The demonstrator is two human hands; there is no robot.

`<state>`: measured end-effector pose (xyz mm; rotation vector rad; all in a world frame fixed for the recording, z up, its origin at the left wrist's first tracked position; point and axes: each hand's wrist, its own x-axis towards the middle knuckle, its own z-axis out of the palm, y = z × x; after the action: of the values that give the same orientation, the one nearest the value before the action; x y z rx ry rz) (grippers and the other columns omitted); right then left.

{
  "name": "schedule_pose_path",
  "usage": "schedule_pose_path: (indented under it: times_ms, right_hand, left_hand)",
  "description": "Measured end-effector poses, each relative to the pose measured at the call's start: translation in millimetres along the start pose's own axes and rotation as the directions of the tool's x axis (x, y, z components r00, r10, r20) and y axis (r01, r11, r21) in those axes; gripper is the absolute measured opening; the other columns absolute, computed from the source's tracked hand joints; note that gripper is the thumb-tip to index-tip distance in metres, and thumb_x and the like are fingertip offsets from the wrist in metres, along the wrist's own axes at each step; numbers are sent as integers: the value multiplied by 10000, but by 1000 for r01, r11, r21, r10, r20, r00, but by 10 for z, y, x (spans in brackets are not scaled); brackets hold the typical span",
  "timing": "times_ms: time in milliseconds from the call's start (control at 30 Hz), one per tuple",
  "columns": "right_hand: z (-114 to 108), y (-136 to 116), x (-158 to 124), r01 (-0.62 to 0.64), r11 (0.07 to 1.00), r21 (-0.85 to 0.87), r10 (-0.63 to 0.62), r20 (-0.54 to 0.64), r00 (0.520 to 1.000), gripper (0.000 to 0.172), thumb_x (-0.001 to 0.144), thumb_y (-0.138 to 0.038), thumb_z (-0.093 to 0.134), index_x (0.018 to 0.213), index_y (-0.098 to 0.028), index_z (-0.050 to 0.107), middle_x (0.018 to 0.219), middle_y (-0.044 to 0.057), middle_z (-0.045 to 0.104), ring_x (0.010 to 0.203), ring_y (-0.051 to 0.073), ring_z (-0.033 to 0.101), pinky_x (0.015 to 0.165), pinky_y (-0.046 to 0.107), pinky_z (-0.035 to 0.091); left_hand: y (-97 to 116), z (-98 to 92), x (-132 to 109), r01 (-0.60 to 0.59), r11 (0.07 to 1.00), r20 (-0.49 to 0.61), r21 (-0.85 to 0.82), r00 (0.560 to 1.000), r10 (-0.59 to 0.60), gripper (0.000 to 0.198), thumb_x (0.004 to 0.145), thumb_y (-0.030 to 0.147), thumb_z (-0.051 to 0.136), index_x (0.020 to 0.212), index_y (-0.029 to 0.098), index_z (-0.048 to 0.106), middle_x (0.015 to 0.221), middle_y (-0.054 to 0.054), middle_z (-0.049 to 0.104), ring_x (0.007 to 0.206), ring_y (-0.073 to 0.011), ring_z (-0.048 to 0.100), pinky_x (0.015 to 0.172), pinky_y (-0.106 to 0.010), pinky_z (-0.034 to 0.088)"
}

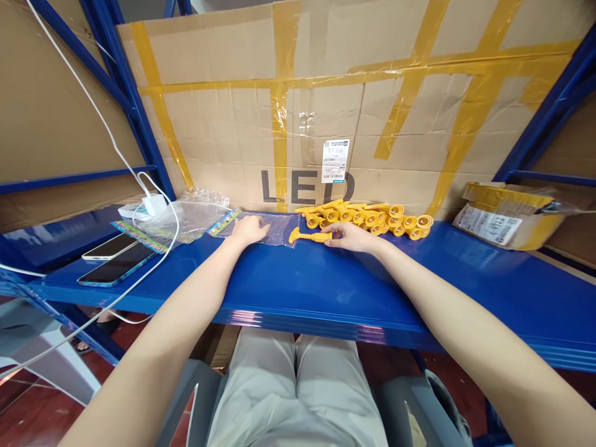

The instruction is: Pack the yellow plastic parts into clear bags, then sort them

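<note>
One yellow toy hammer, handle pinched in right hand, near clear bag; left hand on bag, grip unclear. Likely step: bagging; next calls for parting the bag's mouth.

Single view, head-worn. Camera sat above the wearer's lap, facing forward and pitched down over the blue worktop. Field wide: forearms ran in from the lower corners; left hand and right hand lay near mid-view, at moderate range. Beyond them, a large carton filled the background, seen roughly face-on; slanting rack posts bounded both sides.
</note>
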<state>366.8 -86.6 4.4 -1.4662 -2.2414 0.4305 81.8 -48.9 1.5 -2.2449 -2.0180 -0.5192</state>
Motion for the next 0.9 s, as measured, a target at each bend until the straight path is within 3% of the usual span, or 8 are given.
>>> schedule_pose_path:
  times_ms: [167,333,500,600,767,900]
  right_hand:
    - [42,2,17,-22,999,-35,22,-3,1000,360,782,-304,675,1115,-167,672,921,50,695,805,177,642,759,285,500]
    - [75,-16,29,-16,998,-65,14,-25,1000,300,789,-304,665,1058,-174,684,876,36,689,753,161,631,701,258,486]
    - [85,-88,20,-23,997,-73,19,-51,999,283,769,-276,682,1031,-172,706,856,41,695,734,174,632,671,259,477]
    - [90,-118,20,-2,998,-57,-2,-67,998,277,765,-284,680,1015,-168,718,824,39,694,715,176,628,651,261,472]
    - [111,-147,32,58,997,-45,-65,-153,986,287,768,-258,667,1025,-143,727,802,39,702,685,162,612,671,260,464]
    - [149,-188,40,126,992,-32,-130,-208,970,298,769,-237,657,1044,-140,720,910,61,722,734,167,623,703,266,472]
  left_hand:
    - [239,37,-65,-116,991,24,-58,993,118,356,847,501,498,831,177,647,965,-123,720,1017,-329,641,1026,-577,365]
    - [350,82,-79,-163,986,44,-29,986,164,316,806,478,535,739,178,610,994,-122,694,1025,-335,618,1040,-650,300]
    - [375,108,-80,-225,974,39,-29,973,226,151,779,266,523,661,178,553,1047,-110,649,1053,-296,594,1069,-638,283]
    - [389,127,-86,-288,956,-11,-59,958,288,155,766,173,495,612,183,512,1070,-92,637,1071,-269,584,1115,-620,218]
    - [445,118,-141,-466,879,-163,-103,880,447,191,811,200,478,621,186,476,1161,-102,612,1097,-267,573,1118,-646,159]
    - [537,72,-207,-593,798,-201,-106,799,567,163,826,176,440,668,191,476,1225,-109,591,1134,-252,558,1128,-633,143]
